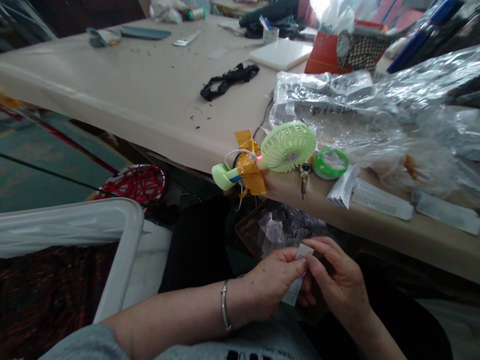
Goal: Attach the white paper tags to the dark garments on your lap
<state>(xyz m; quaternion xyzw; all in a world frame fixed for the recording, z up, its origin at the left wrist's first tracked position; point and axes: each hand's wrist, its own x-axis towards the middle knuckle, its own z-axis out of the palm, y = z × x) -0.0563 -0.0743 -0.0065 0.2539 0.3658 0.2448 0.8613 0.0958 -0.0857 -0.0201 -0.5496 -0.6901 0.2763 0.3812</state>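
Low at the centre right, over my lap, my left hand [268,285] pinches a small white printed label strip [294,291] between thumb and fingers. A bracelet circles that wrist. My right hand [339,280] meets it from the right, its thumb and forefinger closed on the strip's upper end. The strip slants down below the fingers. Beyond the hands, under the table edge, sits a box of loose labels [279,227]. More white labels lie in a folded stack [342,189] and a flat strip [382,199] on the table edge.
A green fan [288,147] is taped at the table [150,100] edge, beside a pointed metal tool [303,181] and a green tape roll [330,163]. Clear plastic bags [337,115] cover the right side. A black band [228,81] lies mid-table. A white bin [129,240] of dark fabric stands left.
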